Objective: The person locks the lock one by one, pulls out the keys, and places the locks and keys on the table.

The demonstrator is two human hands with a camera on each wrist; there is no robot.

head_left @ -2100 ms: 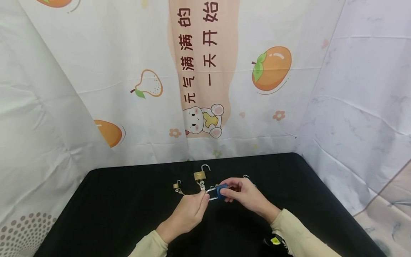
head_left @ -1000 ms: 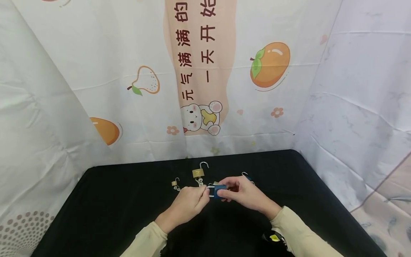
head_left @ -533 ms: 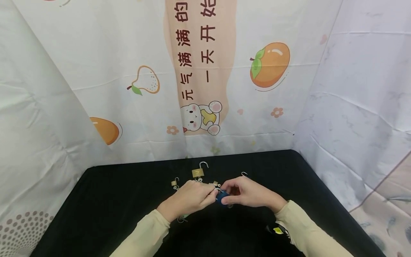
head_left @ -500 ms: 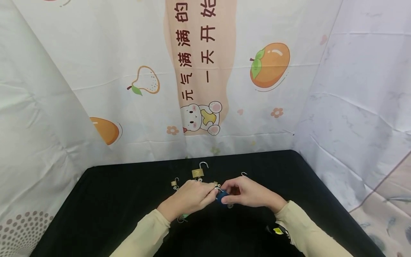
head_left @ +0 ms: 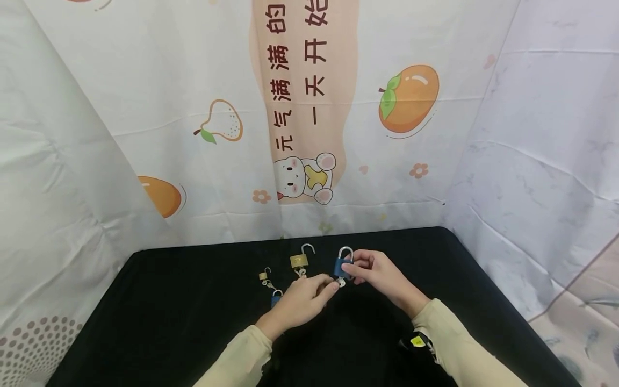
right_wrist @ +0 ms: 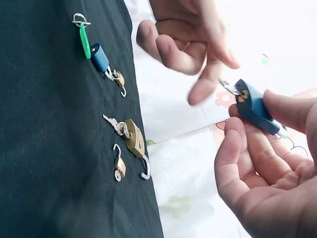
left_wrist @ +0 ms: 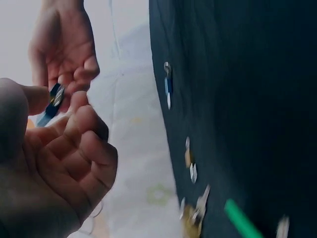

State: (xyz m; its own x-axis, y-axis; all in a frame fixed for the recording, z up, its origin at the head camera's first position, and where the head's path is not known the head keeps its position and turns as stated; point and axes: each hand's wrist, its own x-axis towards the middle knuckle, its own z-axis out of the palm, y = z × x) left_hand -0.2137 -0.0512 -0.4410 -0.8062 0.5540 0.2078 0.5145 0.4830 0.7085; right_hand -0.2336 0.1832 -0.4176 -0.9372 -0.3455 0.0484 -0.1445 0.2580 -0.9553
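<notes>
My right hand (head_left: 382, 274) pinches a blue padlock (head_left: 341, 267) between thumb and fingers, shackle upward. The steel shackle arches over the body, and a small key (head_left: 341, 282) hangs from the underside. My left hand (head_left: 307, 298) is just below and left of the padlock, its fingertips right by the key. In the right wrist view, the left fingers (right_wrist: 203, 89) are spread apart beside the key, with a gap between them. The keyhole end of the blue padlock (right_wrist: 252, 106) faces the left hand there.
On the black cloth (head_left: 169, 312) lie a large brass padlock (head_left: 299, 261) with raised shackle and keys, and a small brass one (head_left: 263, 276). Another blue padlock (head_left: 276, 299) sits by the left wrist. A green key tag (right_wrist: 85, 42) and another small brass padlock (right_wrist: 119, 79) lie near it.
The padlock has turned from sideways to upright and risen slightly with my right hand. My left hand has let go of the shackle and moved down to the key.
</notes>
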